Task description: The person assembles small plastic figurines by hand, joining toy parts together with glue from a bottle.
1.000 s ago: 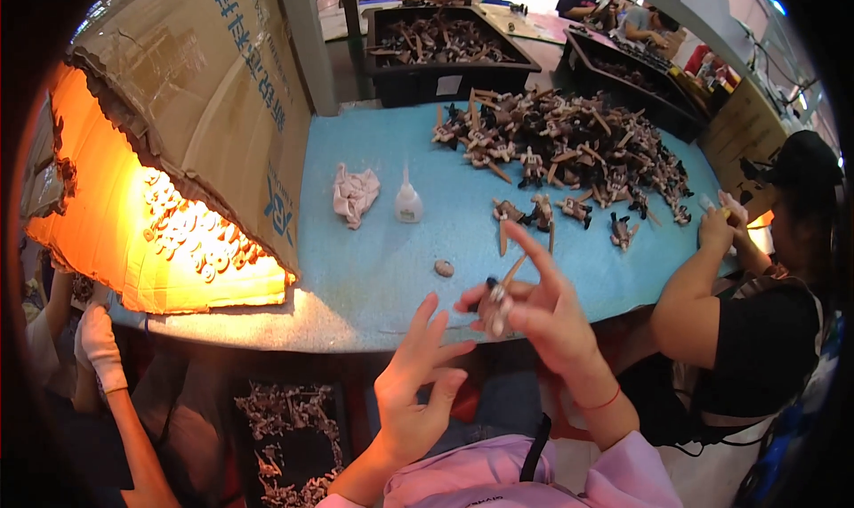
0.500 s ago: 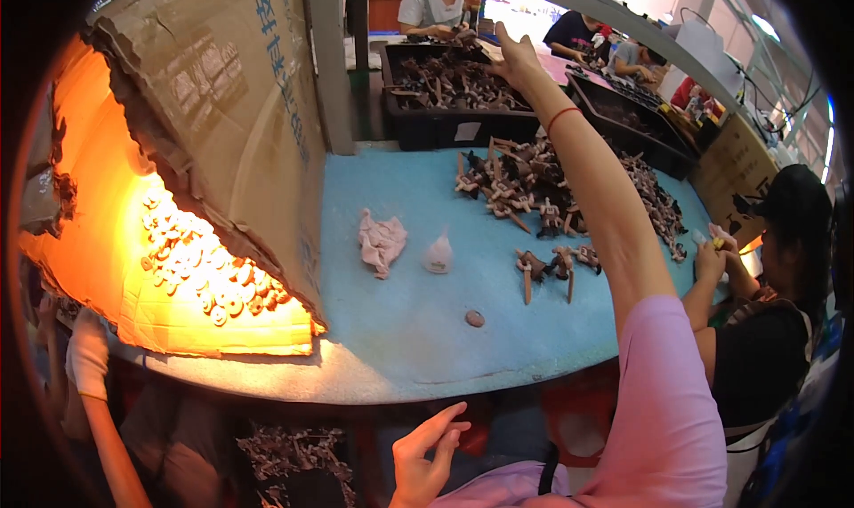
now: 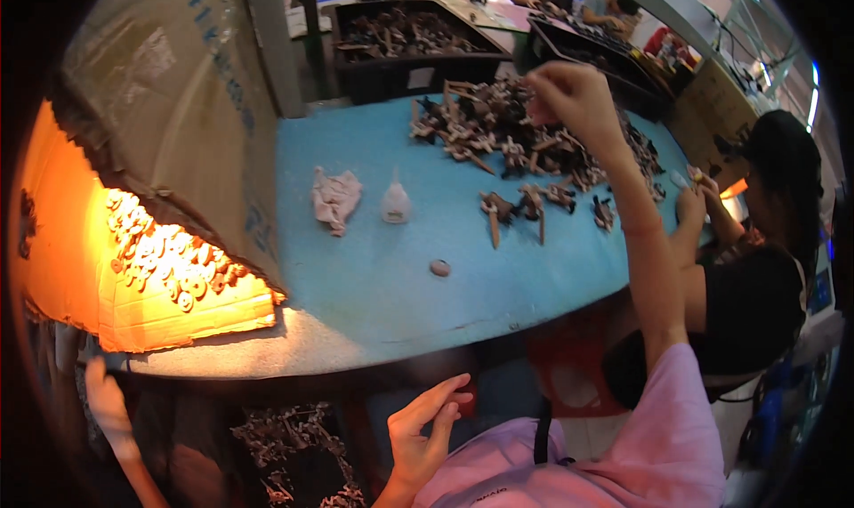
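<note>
My right hand (image 3: 576, 103) is raised over the heap of small brown-and-pink figure parts (image 3: 498, 125). Its fingers are bent together, and what they hold, if anything, is hidden. Low in front of the table edge, my left hand (image 3: 422, 432) has its fingers stretched out and thumb apart, with nothing in it. A few figure parts (image 3: 531, 202) lie separately on the blue tabletop (image 3: 356, 286). Left of them are a small white squeeze bottle (image 3: 396, 204) and a crumpled pale pink cloth (image 3: 336, 198). Nearer me rests a small oval brown piece (image 3: 439, 268).
A cardboard screen (image 3: 169, 90) encloses brightly lit round pieces (image 3: 169, 250) at left. Black bins (image 3: 427, 72) stand behind the table. A co-worker (image 3: 756, 268) sits at right; another person's hand (image 3: 107, 401) is at lower left. Below is a container of parts (image 3: 294, 455).
My right hand has drawn back from the far bin to above the heap, its fingers closing. The view has shifted, while my left hand keeps nearly the same pose.
</note>
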The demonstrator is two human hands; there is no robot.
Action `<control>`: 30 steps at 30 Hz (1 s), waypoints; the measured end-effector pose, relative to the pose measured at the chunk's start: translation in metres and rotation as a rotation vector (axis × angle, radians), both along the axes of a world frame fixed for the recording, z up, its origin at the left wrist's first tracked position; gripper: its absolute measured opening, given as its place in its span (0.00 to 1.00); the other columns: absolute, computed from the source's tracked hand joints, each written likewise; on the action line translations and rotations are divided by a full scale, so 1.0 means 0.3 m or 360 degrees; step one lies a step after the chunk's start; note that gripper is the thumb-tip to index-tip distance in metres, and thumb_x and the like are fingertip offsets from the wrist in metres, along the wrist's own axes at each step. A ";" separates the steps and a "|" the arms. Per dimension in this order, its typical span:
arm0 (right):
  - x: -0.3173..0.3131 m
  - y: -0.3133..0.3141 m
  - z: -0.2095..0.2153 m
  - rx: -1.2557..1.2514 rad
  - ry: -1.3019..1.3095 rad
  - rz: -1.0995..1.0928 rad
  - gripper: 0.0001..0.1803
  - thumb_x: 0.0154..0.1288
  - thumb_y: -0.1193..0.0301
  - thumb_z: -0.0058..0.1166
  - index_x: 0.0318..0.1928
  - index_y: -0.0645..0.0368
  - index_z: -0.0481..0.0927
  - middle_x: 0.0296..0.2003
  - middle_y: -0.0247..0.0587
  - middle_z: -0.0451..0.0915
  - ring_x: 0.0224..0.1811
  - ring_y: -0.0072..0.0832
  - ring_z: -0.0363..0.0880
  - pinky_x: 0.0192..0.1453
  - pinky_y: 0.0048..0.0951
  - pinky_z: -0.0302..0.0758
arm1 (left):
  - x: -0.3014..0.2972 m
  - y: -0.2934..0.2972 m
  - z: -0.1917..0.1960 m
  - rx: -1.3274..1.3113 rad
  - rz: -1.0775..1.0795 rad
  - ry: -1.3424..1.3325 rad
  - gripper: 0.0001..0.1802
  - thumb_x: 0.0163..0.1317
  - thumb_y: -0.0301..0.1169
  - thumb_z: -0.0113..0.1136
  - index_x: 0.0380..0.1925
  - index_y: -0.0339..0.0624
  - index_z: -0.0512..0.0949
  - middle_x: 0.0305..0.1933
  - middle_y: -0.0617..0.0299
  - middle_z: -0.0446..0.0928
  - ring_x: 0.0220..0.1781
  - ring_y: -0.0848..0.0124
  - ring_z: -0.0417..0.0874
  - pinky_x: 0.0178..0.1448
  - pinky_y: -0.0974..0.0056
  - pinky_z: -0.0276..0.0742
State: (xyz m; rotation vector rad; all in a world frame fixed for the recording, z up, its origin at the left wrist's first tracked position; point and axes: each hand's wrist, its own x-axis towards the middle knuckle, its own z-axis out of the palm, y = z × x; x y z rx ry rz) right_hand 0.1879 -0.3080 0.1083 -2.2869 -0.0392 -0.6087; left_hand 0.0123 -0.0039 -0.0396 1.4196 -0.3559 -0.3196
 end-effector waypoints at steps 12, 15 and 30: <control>-0.266 -0.001 -0.343 -0.0270 0.0159 -0.0057 0.27 0.50 0.68 0.62 0.52 0.50 0.69 0.38 0.44 0.74 0.36 0.43 0.75 0.39 0.35 0.71 | -0.062 -0.073 0.051 0.0108 -0.0060 -0.0035 0.14 0.57 0.16 0.50 0.44 0.31 0.76 0.43 0.52 0.79 0.40 0.70 0.82 0.37 0.72 0.77; -0.246 -0.023 -0.378 -0.0275 0.0006 -0.0063 0.24 0.49 0.75 0.60 0.49 0.53 0.68 0.34 0.42 0.77 0.34 0.43 0.77 0.37 0.33 0.73 | -0.070 -0.096 0.063 0.0132 -0.0118 -0.0139 0.15 0.57 0.15 0.46 0.44 0.30 0.76 0.45 0.49 0.77 0.40 0.66 0.82 0.36 0.72 0.79; -0.521 0.184 -0.298 0.0516 0.0354 0.0976 0.42 0.51 0.82 0.57 0.66 0.51 0.52 0.36 0.40 0.81 0.39 0.23 0.78 0.42 0.20 0.72 | 0.070 -0.228 0.077 -0.0184 -0.0106 0.0154 0.25 0.63 0.28 0.52 0.60 0.37 0.62 0.59 0.48 0.65 0.49 0.68 0.75 0.39 0.69 0.79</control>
